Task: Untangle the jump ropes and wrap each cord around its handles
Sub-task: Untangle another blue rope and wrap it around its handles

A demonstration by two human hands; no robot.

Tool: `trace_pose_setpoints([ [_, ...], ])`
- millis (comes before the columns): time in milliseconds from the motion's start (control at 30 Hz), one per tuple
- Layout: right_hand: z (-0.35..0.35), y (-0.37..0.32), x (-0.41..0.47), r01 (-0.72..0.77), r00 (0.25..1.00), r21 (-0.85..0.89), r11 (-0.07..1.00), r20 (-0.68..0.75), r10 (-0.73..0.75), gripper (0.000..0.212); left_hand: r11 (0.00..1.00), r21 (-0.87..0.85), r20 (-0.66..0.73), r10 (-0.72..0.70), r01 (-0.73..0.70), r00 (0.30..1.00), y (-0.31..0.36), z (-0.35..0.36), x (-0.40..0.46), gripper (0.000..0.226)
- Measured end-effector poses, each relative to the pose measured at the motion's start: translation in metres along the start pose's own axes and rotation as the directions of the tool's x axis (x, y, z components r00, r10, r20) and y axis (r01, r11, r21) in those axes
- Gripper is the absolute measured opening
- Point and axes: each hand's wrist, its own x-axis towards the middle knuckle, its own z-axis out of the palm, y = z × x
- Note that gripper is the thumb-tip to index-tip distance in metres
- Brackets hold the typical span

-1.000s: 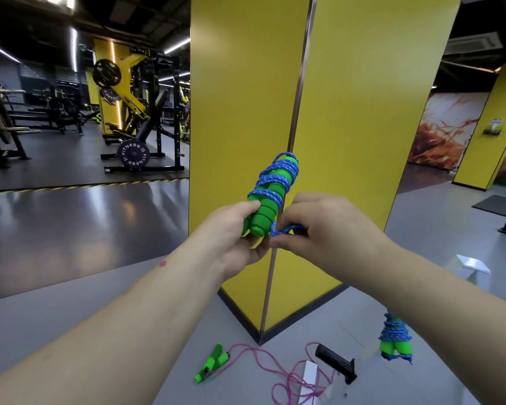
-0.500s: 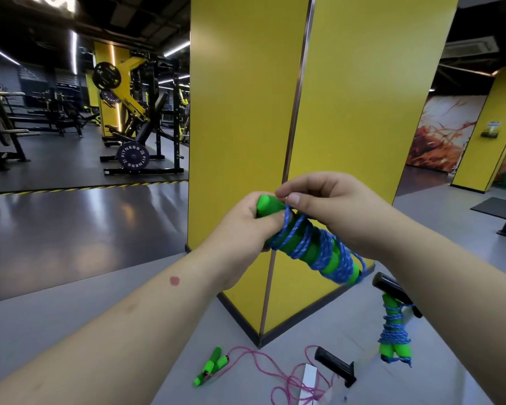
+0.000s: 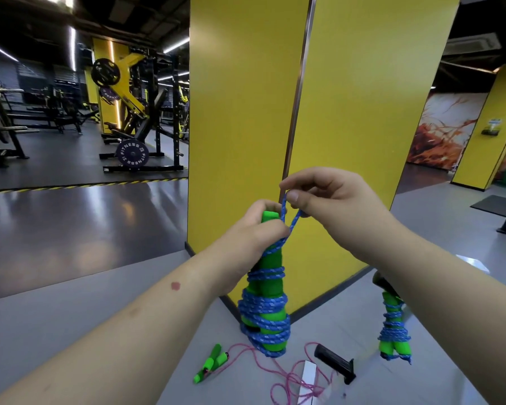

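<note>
Standing tall behind everything is a big yellow pillar (image 3: 348,127), and its corner comes down to the grey floor (image 3: 56,317) right past the hands. There is lots of open room to the left and to the right of it, so the arms can swing wide and hit nothing.

Down on the floor, near the pillar's foot, lies a pink rope (image 3: 289,381) in a loose messy pile with its green handles (image 3: 211,365) side by side on the left. Two black handles show there too: one (image 3: 335,363) lies flat on the floor, well apart from the hands.

The green handles with blue cord (image 3: 265,311) are up in the air, in the middle. They stand almost straight up and down, top end up by the hands, bottom end hanging toward the floor. Most of the cord is wound round the lower part.

The left hand (image 3: 254,232) grips the top of the handles with curled fingers. The right hand (image 3: 330,197) is just above and to the right, pinching a small loop of the blue cord (image 3: 289,217) between thumb and finger. I think the loop needs to go over the top end, which is right beside it
</note>
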Motion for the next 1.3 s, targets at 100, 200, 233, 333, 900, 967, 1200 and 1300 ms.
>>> trace_pose_setpoints([
  [100, 0.003, 0.006, 0.001, -0.103, 0.994, 0.085, 0.991, 0.054, 0.099, 0.012, 0.995, 0.062, 0.028, 0.074, -0.076, 0.997, -0.002, -0.001, -0.001, 0.039],
  [200, 0.007, 0.009, 0.000, -0.138, 0.987, 0.139, 0.981, 0.097, 0.125, 0.012, 0.994, 0.092, 0.121, 0.053, -0.065, 0.991, 0.000, -0.002, 0.000, 0.047],
  [233, 0.008, 0.010, -0.001, -0.137, 0.987, 0.146, 0.980, 0.107, 0.122, 0.013, 0.992, 0.111, 0.146, 0.046, -0.062, 0.988, 0.000, -0.003, 0.002, 0.052],
  [333, 0.009, 0.017, -0.002, -0.184, 0.980, 0.188, 0.965, 0.113, 0.165, 0.012, 0.987, 0.153, 0.181, 0.021, -0.050, 0.983, -0.004, -0.006, 0.007, 0.061],
  [900, 0.001, 0.047, -0.012, -0.506, 0.859, 0.239, 0.829, 0.224, 0.460, 0.012, 0.815, 0.535, 0.055, 0.229, -0.223, 0.972, -0.038, 0.026, 0.008, 0.053],
  [967, -0.002, 0.044, -0.011, -0.429, 0.902, 0.201, 0.880, 0.154, 0.404, 0.013, 0.849, 0.492, 0.023, 0.207, -0.191, 0.978, -0.035, 0.027, 0.009, 0.066],
  [1200, -0.004, 0.041, -0.015, -0.305, 0.948, 0.210, 0.929, -0.024, 0.317, 0.012, 0.986, 0.122, -0.029, 0.119, -0.115, 0.992, -0.037, 0.018, 0.006, 0.051],
  [1300, -0.001, 0.041, -0.016, -0.261, 0.958, 0.121, 0.958, -0.086, 0.272, 0.011, 0.998, 0.048, 0.013, 0.038, -0.039, 0.999, -0.041, 0.017, 0.002, 0.055],
])
